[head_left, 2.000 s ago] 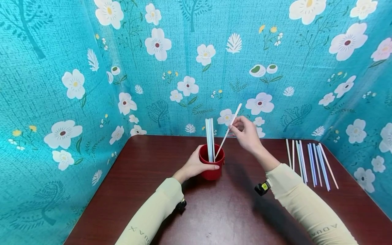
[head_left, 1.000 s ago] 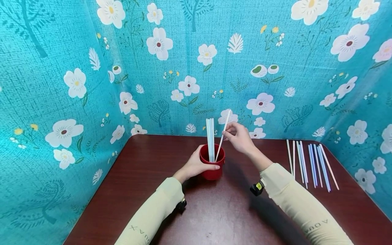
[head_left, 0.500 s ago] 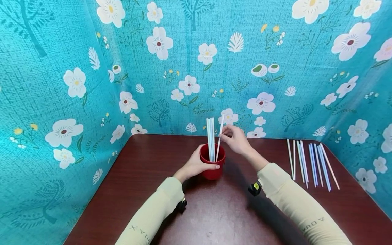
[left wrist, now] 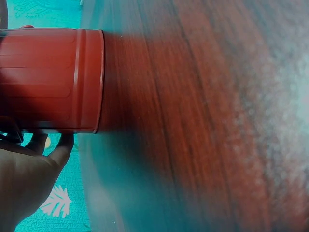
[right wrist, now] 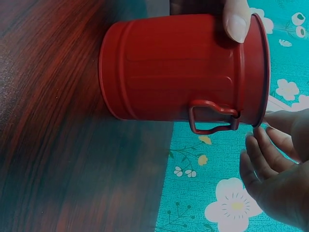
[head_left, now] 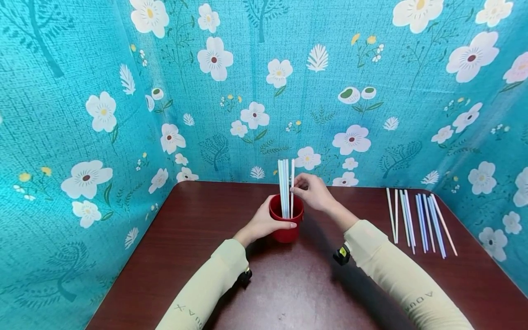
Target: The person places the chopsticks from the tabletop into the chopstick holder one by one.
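Observation:
A small red metal bucket stands upright on the table, with a wire handle on its side in the right wrist view. My left hand grips it from the left, thumb across the front. Several pale straws stand bunched inside. Just right of them, my right hand pinches a white straw, nearly upright with its lower end in the bucket. In the right wrist view the right fingers are beside the bucket's rim. The left wrist view shows the bucket's lower wall and the left hand's fingers beneath.
Several loose straws in white and pale tones lie at the table's right side, next to several bluish and pinkish ones. A flowered turquoise cloth hangs behind and beside the dark red-brown table.
My right hand has moved left and slightly down, bringing the white straw from a slant to nearly upright beside the bunch. The left hand and bucket have stayed in place.

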`<state>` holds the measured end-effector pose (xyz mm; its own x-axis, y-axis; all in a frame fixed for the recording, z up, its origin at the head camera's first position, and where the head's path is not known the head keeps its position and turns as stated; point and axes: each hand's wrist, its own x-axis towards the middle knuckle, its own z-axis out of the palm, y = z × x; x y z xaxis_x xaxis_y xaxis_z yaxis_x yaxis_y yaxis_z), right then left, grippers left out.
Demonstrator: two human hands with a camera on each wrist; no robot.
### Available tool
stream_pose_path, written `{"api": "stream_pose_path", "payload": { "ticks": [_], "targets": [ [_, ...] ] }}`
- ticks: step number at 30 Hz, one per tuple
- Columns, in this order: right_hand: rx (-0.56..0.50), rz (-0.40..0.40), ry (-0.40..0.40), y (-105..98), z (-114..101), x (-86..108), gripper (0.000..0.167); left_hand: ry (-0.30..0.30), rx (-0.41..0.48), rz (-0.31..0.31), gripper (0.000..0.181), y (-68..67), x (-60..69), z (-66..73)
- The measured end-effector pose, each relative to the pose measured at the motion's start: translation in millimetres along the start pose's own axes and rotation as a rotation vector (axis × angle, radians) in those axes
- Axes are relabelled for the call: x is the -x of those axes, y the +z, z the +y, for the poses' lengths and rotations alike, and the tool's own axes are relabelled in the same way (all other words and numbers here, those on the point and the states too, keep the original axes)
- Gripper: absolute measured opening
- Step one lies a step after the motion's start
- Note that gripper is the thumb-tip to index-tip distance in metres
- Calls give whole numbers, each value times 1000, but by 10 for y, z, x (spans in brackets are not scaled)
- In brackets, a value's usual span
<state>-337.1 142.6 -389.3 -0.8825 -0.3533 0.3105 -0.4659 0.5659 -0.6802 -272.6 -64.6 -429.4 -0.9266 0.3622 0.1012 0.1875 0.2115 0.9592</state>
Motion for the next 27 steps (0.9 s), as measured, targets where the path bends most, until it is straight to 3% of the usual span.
{"api": "stream_pose_path", "payload": {
  "ticks": [10, 17, 24, 27],
  "targets": [
    [-11, -24, 20, 30, -10, 4, 14, 12, -1, -12, 86, -3, 2, -6],
    [17, -37, 26, -62, -4, 26, 18, 15, 3, -9, 86, -12, -4, -17],
    [149, 35, 2, -301, 199, 34, 20, 32, -28, 30, 85, 24, -165, -376],
    [198, 64, 16, -436, 345, 68, 20, 22, -23, 30, 85, 27, -157, -369]
  ]
}}
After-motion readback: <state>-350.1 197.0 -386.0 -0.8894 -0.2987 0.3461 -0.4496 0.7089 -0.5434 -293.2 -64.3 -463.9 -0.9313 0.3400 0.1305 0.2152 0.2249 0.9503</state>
